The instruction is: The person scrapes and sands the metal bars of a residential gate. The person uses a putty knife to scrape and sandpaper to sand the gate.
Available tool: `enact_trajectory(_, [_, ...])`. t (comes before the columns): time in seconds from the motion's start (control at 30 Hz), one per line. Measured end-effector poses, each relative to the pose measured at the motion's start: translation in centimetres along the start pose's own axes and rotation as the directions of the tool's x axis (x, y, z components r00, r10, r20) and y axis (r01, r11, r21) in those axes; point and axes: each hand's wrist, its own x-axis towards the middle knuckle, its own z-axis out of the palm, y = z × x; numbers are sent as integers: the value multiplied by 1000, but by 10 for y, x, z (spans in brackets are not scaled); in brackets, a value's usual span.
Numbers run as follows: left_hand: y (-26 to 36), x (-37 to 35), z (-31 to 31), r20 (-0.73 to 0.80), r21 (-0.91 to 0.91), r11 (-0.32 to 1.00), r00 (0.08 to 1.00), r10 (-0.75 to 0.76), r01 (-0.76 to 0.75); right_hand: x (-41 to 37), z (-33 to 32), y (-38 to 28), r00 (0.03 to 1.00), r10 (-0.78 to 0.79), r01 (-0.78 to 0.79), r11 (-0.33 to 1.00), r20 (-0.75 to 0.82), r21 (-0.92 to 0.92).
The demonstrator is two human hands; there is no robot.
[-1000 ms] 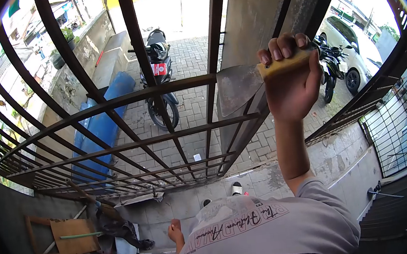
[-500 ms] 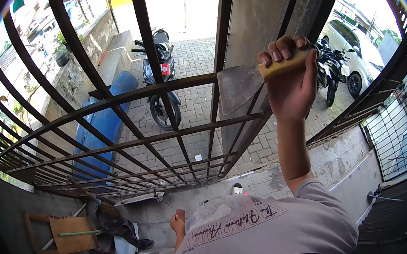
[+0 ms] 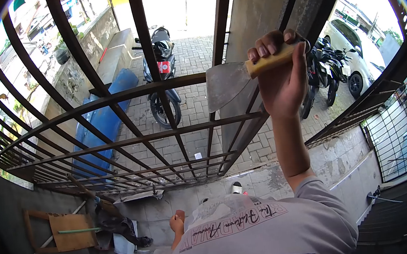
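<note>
My right hand is raised at the metal gate, with its fingers wrapped around the yellow handle of a scraper. The wide grey blade points left, and its far edge overlaps an upright bar of the gate in this view. Low down beside my shirt, my left hand is closed on a small reddish-brown flat piece, of which just the upper end shows.
Beyond the bars, a motorcycle stands on paving next to a blue sheet-like object. More motorcycles and a white car are at right. A wooden frame with a brown panel lies lower left, near dark cloth.
My right hand has shifted left with the scraper, bringing its blade across the upright bar. My left hand stays low in nearly the same place.
</note>
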Motion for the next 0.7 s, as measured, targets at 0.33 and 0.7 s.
enact_trajectory(0.33, [-32,-18,-3,-54,-46,992,992,-118,115,-2,0,4,1000,3,-3,999,22,-33])
enact_trajectory(0.7, [-12,21,28,111,-115,993,994,19,-7,-1,16,28,999,35,-36,999,-26,-39])
